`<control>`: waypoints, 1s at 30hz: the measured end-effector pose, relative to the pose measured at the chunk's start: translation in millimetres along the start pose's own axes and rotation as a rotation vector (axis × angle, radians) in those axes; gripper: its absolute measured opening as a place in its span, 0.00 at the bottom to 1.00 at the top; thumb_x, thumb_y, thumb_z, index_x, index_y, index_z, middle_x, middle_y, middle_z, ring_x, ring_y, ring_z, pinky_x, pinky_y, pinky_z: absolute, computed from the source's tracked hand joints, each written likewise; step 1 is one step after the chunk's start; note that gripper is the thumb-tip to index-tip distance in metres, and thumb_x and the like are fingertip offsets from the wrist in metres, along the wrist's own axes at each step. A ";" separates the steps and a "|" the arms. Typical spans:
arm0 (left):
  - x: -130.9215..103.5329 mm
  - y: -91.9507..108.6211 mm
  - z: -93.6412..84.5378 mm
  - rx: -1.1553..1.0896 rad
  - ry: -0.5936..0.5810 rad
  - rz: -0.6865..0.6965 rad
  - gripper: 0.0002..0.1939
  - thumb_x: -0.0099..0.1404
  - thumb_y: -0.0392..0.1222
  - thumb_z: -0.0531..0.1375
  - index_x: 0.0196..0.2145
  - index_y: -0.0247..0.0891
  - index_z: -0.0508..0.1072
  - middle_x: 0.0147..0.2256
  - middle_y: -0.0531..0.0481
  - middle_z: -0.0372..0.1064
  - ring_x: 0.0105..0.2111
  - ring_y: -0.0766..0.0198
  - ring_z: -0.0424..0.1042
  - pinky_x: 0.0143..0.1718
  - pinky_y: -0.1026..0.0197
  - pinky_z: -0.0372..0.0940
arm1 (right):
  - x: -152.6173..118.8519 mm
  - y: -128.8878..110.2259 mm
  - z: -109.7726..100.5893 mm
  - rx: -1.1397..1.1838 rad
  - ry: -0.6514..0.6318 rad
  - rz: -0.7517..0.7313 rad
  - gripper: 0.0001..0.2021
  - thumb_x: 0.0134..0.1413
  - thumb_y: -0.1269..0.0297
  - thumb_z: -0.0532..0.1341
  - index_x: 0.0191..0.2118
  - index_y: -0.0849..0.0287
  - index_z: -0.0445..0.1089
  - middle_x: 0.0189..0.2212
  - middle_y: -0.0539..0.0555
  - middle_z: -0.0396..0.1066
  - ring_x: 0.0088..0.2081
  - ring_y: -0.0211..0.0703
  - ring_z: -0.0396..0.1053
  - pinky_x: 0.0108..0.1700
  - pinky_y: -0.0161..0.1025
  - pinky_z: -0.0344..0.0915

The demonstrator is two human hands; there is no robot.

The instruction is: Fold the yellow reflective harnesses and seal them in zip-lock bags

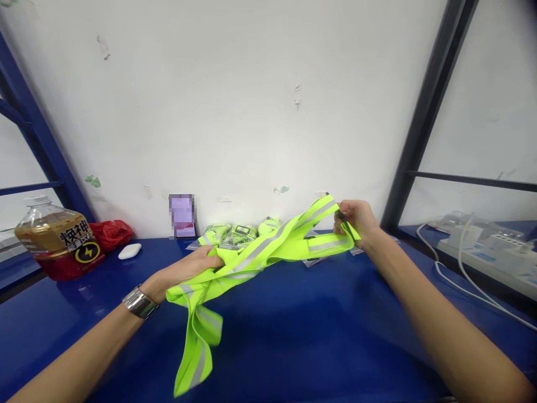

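A neon yellow reflective strap harness [268,246] with silver stripes is stretched between my hands above the blue table. My left hand [191,268], with a metal watch [140,302] at the wrist, is closed round its gathered left part. Loose loops of the straps dangle below that hand. My right hand [356,221] pinches the other end, near a black piece [344,217] on the strap; some of its fingertips are hidden. Behind the harness, several clear bags with folded neon straps [239,234] lie against the wall, partly covered from view.
On the blue tabletop [293,330], a big drink bottle [61,238], a red plastic bag [111,234] and a white case [130,251] stand at left. A phone [183,217] leans on the wall. Dark posts [428,112] frame the right, beside white cables [461,280] and a power strip [499,246].
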State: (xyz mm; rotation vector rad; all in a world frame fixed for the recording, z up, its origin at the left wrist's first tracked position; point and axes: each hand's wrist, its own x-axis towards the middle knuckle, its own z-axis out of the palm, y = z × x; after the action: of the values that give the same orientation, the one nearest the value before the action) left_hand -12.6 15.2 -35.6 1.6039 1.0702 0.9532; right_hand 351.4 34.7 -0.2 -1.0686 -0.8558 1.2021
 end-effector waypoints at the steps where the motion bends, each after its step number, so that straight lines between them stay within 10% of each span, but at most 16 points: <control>1: -4.0 1.3 0.1 -0.011 -0.064 -0.040 0.05 0.50 0.38 0.64 0.27 0.35 0.75 0.25 0.49 0.72 0.21 0.63 0.69 0.19 0.66 0.63 | 1.6 1.0 -2.3 -0.013 0.013 0.010 0.05 0.29 0.67 0.54 0.17 0.54 0.54 0.07 0.48 0.52 0.10 0.35 0.47 0.14 0.37 0.49; 3: -10.0 2.8 2.6 -0.097 -0.164 -0.119 0.08 0.51 0.41 0.66 0.28 0.35 0.75 0.25 0.49 0.73 0.22 0.63 0.70 0.21 0.65 0.64 | 3.6 5.7 -5.7 -0.022 0.009 0.024 0.05 0.29 0.66 0.54 0.17 0.54 0.53 0.07 0.47 0.51 0.10 0.35 0.46 0.14 0.37 0.48; 9: -3.2 7.5 3.3 -0.330 0.007 -0.068 0.13 0.54 0.46 0.67 0.35 0.35 0.76 0.30 0.44 0.75 0.27 0.59 0.73 0.28 0.62 0.67 | -2.6 24.3 -3.9 0.057 -0.073 0.087 0.03 0.31 0.66 0.54 0.20 0.55 0.57 0.08 0.45 0.50 0.12 0.34 0.45 0.15 0.34 0.46; 19: -9.8 -24.6 12.1 0.569 -0.016 0.074 0.17 0.56 0.55 0.62 0.23 0.38 0.69 0.20 0.55 0.62 0.20 0.66 0.58 0.21 0.66 0.48 | -4.1 43.5 8.5 0.108 -0.091 0.138 0.08 0.31 0.66 0.55 0.17 0.54 0.51 0.08 0.46 0.51 0.12 0.35 0.47 0.15 0.36 0.51; 30: -16.3 8.8 13.2 -0.502 0.288 0.124 0.14 0.51 0.44 0.69 0.31 0.33 0.73 0.29 0.49 0.72 0.30 0.64 0.70 0.34 0.64 0.65 | 3.8 48.4 -18.4 -0.161 0.077 0.043 0.03 0.31 0.66 0.54 0.19 0.57 0.61 0.07 0.45 0.49 0.09 0.34 0.45 0.12 0.35 0.43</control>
State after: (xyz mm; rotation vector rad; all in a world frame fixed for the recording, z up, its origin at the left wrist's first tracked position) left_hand -3.7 -5.4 -31.9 1.1489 0.8344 1.4404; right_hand 355.1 36.4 -52.0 -1.2612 -0.8847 1.1350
